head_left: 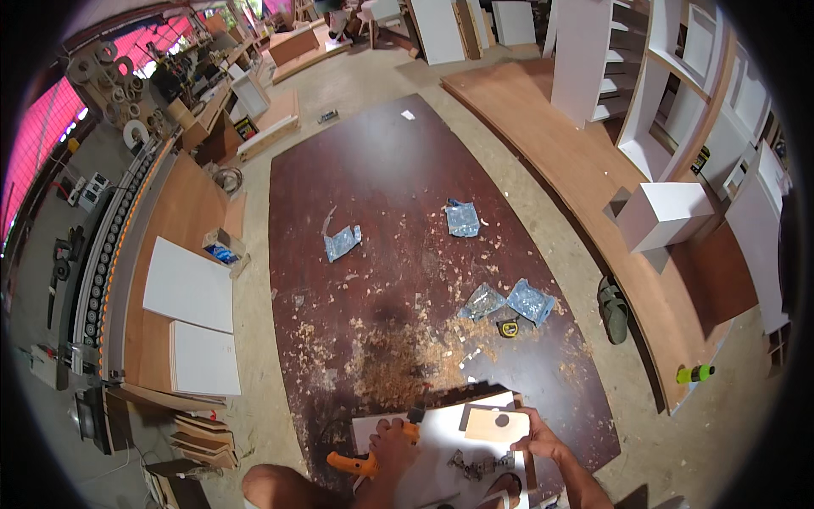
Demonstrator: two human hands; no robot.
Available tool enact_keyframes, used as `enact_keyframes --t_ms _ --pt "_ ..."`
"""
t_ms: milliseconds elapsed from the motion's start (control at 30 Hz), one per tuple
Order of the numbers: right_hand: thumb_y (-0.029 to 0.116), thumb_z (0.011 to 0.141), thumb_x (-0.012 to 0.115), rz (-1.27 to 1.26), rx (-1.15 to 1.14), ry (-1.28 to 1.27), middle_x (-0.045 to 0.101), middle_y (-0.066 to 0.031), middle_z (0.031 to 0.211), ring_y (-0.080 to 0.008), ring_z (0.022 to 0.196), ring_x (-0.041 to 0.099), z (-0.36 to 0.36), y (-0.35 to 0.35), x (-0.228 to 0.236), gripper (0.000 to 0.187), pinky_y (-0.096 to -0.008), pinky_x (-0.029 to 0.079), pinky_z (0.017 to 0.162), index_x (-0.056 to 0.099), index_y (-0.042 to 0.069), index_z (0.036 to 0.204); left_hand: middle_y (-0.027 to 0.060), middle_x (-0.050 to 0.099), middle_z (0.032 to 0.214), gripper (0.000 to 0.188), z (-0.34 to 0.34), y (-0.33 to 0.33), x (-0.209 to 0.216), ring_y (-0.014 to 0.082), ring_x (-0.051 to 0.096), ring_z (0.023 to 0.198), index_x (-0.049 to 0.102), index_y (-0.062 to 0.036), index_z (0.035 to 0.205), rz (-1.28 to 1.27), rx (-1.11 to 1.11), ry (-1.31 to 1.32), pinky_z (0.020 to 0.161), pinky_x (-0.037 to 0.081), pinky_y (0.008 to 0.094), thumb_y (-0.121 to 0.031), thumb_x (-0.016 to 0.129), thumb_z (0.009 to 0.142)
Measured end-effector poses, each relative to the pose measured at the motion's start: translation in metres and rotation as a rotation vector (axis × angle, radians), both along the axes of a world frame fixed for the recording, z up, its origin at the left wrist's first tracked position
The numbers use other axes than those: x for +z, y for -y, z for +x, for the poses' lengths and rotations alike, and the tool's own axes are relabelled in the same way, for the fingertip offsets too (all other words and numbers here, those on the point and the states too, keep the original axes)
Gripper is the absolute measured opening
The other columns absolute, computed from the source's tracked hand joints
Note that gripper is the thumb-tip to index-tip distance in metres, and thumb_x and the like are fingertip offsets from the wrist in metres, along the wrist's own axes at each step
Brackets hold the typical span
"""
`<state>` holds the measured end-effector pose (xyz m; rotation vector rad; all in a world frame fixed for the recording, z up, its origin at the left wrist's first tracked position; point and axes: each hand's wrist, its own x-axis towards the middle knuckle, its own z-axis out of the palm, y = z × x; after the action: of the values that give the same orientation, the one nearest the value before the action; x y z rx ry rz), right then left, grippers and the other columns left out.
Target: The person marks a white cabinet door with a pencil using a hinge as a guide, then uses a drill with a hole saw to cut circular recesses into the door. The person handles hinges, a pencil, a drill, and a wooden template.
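Note:
My left hand [393, 444] wraps round an orange power drill [349, 463], which lies over the left side of a white panel [437, 485] close to me. My right hand [541, 434] pinches the right edge of a small pale wooden plate [483, 426] with a dark round hole. That plate rests on the panel's far right part, in bright light. Just below it, several metal hinges [482, 464] lie in a cluster on the white surface. Part of my foot shows beside them. The drill's tip is hard to make out.
The dark brown board [381, 178] ahead carries wood shavings [394, 365], a yellow tape measure [508, 328] and several plastic packets [532, 302]. White panels [191, 284] lie left. On the right are a long board [543, 127], a white box [666, 216], a sandal [612, 310] and a green bottle [695, 373].

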<state>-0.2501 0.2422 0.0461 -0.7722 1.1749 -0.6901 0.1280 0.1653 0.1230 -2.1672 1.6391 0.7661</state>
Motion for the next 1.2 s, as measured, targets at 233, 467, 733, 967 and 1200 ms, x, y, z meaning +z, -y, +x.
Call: enact_keyframes --t_ms 233,467,733,967,1200 --pt "-0.011 0.085 0.087 -0.118 0.162 -0.004 0.054 -0.0080 0.153 -0.0264 0.144 0.055 -0.012 0.030 -0.001 0.095 -0.0453 0.062 0.110 0.039 0.017 0.162 0.0202 0.050 0.140 0.082 -0.012 0.001 -0.023 0.0478 0.055 0.130 0.059 -0.0230 0.140 -0.033 0.000 -0.045 0.109 0.047 0.0605 -0.039 0.097 0.068" --pt "-0.005 0.074 0.094 -0.167 -0.009 -0.090 0.066 -0.0100 0.141 -0.0236 0.136 0.061 -0.047 0.026 -0.022 0.099 -0.0399 0.048 0.119 0.043 0.010 0.158 0.0178 0.054 0.139 0.075 -0.015 -0.023 -0.029 0.0442 0.056 0.128 0.063 -0.0242 0.135 -0.163 -0.111 -0.058 0.109 0.047 0.0586 -0.031 0.095 0.068" --pt "-0.011 0.075 0.086 -0.336 -0.603 -0.126 0.064 -0.0079 0.128 -0.0204 0.101 0.068 -0.097 0.012 -0.022 0.097 -0.0340 0.059 0.070 0.040 0.014 0.156 0.0184 0.061 0.136 0.065 -0.003 -0.056 -0.034 0.0437 0.060 0.125 0.067 -0.0219 0.134 -0.202 -0.374 -0.101 0.107 0.052 0.0549 -0.024 0.089 0.073" --pt "-0.002 0.093 0.082 -0.354 -0.530 -0.147 0.069 -0.0092 0.124 -0.0167 0.092 0.069 -0.076 0.068 0.001 0.080 -0.0327 0.056 0.069 0.038 0.011 0.158 0.0171 0.061 0.132 0.062 0.013 -0.059 -0.027 0.0445 0.060 0.125 0.069 -0.0205 0.127 -0.075 -0.551 -0.034 0.103 0.056 0.0550 -0.014 0.088 0.069" --pt "0.000 0.079 0.091 -0.675 -0.340 -0.223 0.063 -0.0051 0.133 -0.0195 0.114 0.066 -0.052 0.146 0.068 0.097 -0.0372 0.060 0.090 0.041 0.016 0.160 0.0133 0.059 0.136 0.074 0.013 -0.050 -0.012 0.0423 0.058 0.128 0.065 -0.0200 0.132 0.011 -0.578 -0.080 0.106 0.054 0.0550 -0.018 0.096 0.065"
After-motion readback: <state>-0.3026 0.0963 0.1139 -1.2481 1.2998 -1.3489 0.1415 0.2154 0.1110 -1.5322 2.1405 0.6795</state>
